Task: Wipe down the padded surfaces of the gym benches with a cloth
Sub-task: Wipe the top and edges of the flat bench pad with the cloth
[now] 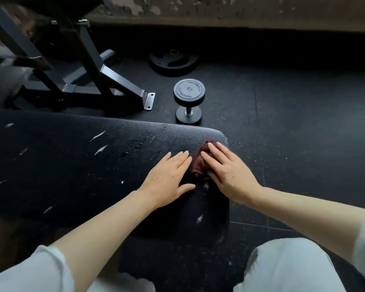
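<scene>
Both hands flat, fingers straight and together, nothing clasped. Right hand (pixel 227 173) pressing down on a dark red cloth (pixel 200 165), fingertips toward the far right corner of the pad. Left hand (pixel 169 178) laid just beside it, palm down, partly on the cloth's near dark edge, thumb stretched toward the right wrist. Cloth bunched between and under the two hands, near the right end of the bench pad (pixel 72 165), only a small crumpled patch showing.

Pad black, grained, running off to the left, scored with several pale tears in the covering; a scatter of wet-looking droplets just left of the hands. Rounded corners at the right end.

Bare forearms, pale sleeves pushed up at the elbows; pale trousers at the bottom edge.

Beyond the pad, on dark speckled rubber floor (pixel 293 123): a dumbbell (pixel 189 101) standing on end, marked 10, close to the pad's far edge. Further back, a weight plate (pixel 174 62) lying flat. To the far left, a grey steel frame (pixel 97 66) of another machine, its foot plate near the dumbbell.
</scene>
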The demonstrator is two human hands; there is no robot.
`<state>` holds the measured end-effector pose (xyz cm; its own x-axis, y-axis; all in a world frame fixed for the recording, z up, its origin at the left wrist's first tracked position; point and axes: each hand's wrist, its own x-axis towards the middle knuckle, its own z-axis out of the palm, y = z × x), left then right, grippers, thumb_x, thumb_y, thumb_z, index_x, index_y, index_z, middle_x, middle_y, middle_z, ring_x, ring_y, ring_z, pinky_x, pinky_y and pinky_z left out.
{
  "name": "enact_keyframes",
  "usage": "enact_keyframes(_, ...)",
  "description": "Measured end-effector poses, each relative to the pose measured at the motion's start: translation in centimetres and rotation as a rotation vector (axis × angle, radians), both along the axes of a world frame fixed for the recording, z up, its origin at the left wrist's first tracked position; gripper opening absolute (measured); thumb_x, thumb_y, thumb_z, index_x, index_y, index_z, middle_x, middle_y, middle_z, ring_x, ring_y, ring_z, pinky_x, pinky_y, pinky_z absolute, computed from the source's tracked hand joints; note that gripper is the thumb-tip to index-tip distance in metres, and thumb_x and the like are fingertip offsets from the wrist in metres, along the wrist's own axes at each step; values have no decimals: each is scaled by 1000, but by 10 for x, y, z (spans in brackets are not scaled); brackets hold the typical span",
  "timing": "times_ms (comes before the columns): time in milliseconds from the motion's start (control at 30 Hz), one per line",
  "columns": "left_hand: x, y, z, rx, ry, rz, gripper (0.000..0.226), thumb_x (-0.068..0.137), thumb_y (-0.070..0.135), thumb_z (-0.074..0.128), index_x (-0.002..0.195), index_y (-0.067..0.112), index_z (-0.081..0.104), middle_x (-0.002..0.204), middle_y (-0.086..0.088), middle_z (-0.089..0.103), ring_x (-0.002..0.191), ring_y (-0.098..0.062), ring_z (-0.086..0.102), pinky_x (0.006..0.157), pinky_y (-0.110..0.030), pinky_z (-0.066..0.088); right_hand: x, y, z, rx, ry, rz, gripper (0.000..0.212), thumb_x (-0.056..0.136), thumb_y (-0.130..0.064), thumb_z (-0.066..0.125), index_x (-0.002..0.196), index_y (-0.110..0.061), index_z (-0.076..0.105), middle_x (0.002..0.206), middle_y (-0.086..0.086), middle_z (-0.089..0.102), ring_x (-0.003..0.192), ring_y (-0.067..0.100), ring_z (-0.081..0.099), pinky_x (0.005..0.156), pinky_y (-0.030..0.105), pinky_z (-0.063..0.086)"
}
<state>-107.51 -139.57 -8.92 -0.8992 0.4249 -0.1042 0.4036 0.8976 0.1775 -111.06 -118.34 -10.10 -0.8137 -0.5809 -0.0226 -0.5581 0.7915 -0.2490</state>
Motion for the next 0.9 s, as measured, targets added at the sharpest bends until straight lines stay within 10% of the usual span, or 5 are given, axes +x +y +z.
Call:
enact_keyframes(300, 2, -5, -21, 6, 212, -9, 76, 87, 64, 35, 133, 9, 57, 141, -7, 54, 130, -18, 51, 114, -33, 28, -12, -7, -21, -129, 249, -22, 47, 91, -40, 39, 128, -21, 62, 140, 5, 54, 126, 26, 47, 91, 44, 43)
enact_keyframes(700, 8, 1, -22, -33, 208, 48, 75, 87, 62, 32, 138, 11, 52, 145, -5, 49, 134, -15, 46, 118, -26, 20, -7, -6, -22, -125, 274, 72, 47, 89, -40, 39, 125, -22, 64, 138, 3, 56, 123, 25, 54, 88, 42, 44)
enact_keyframes(900, 4, -5, -15, -19, 189, 36, 72, 86, 62, 33, 135, 14, 56, 141, -1, 53, 131, -11, 49, 114, -30, 23, -53, -18, -13, -50, 200, -111, 46, 98, -39, 37, 142, -30, 45, 156, -4, 32, 141, 18, 29, 102, 38, 26)
